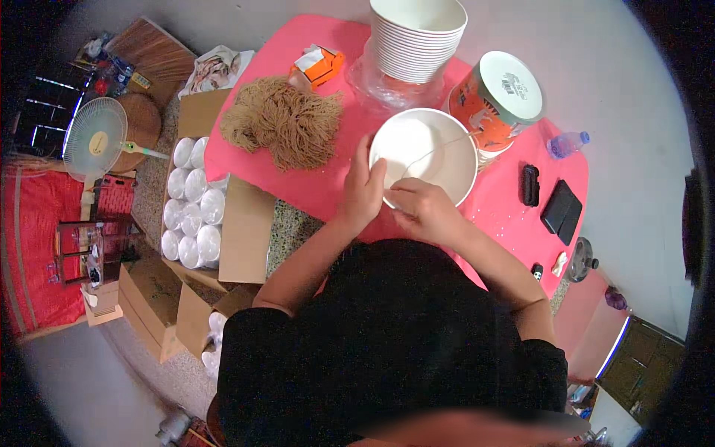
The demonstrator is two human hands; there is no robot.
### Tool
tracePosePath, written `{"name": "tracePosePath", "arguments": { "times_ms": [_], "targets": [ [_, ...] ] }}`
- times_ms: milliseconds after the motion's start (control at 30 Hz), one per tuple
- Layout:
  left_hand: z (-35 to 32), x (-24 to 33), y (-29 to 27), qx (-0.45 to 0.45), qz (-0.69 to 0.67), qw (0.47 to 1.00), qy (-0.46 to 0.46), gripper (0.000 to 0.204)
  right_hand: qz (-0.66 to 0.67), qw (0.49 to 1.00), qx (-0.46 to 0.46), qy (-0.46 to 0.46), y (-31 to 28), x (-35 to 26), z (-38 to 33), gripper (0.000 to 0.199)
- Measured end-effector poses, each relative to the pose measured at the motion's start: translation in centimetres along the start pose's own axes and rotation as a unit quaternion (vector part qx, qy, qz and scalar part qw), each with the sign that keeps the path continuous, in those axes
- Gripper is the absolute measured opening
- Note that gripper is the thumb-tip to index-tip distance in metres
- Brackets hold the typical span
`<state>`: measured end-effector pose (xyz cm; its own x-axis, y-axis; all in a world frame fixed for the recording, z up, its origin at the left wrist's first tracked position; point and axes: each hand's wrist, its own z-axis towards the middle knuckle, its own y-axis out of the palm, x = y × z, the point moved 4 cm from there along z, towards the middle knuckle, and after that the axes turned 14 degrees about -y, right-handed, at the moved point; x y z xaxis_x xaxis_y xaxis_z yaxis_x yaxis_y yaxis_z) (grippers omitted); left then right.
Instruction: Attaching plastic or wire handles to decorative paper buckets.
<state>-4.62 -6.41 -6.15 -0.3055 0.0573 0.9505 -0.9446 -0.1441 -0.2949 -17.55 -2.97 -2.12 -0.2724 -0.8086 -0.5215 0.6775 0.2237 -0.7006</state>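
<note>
"How's the room set, leftmost first?"

"Pale grey wall point(223, 18) behind, then a pink-covered bench point(313, 192); an open brown cardboard carton point(244, 235) of white cylinders point(192, 216) beside its left edge, a tangled tan bundle of strands point(287, 123) near that edge."

"And the hands?"

"The left hand point(363, 188) grips the left rim of a round white bowl point(451, 175) near the bench's front edge. The right hand point(426, 207) curls at the bowl's near rim; I can't tell what it pinches."

"Room to move?"

"Tight at an orange-printed, white-topped tub point(477, 110) just beyond the bowl; wider rightward, pink surface with white specks reaching toward a flat black case point(562, 211)."
</note>
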Motion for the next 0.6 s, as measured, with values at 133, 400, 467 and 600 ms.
{"name": "tracePosePath", "arguments": {
  "times_ms": [133,400,467,600],
  "targets": [
    [0.2,-3.6,1.4,-0.239,-0.126,0.905,-0.328,0.047,0.166,0.977,-0.012,0.130,0.9,1.9,-1.2,0.028],
    [-0.8,-8.5,1.4,-0.214,-0.272,0.908,-0.235,0.033,0.282,0.927,0.106,0.225,3.8,6.7,-3.6,0.018],
    [-1.3,-8.5,1.7,-0.175,-0.223,0.945,-0.164,0.029,0.273,0.927,0.127,0.224,3.8,6.9,-3.4,0.020],
    [-1.9,-6.6,1.6,-0.085,-0.176,0.976,-0.097,0.016,0.273,0.927,0.122,0.226,3.8,6.8,-3.1,0.020]
  ]
}}
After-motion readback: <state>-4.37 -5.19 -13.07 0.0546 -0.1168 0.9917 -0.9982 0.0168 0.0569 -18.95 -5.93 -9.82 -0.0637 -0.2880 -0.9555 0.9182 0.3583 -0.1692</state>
